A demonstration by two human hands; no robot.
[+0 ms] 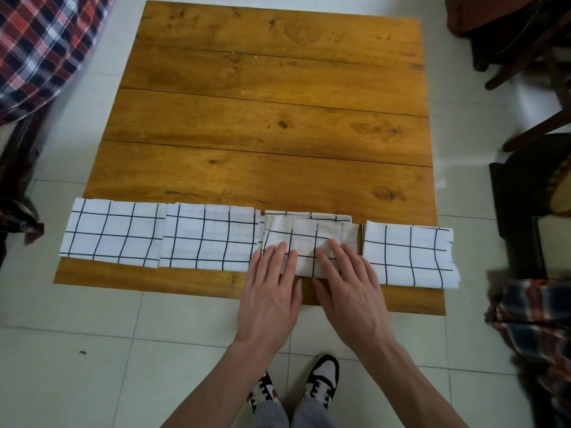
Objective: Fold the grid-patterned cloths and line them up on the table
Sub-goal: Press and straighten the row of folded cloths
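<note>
Several white cloths with a black grid lie folded in a row along the near edge of the wooden table. The far-left cloth overlaps the second cloth. A smaller folded cloth sits third in the row, showing its plain cream underside. The right cloth lies apart from it by a thin gap. My left hand presses flat on the small cloth's near left part. My right hand presses flat on its near right part. Both hands have straight fingers.
Plaid fabric lies at the upper left beyond the table. More plaid fabric hangs at the right. Dark chairs stand at the upper right and right. Pale floor tiles surround the table; my shoes show below.
</note>
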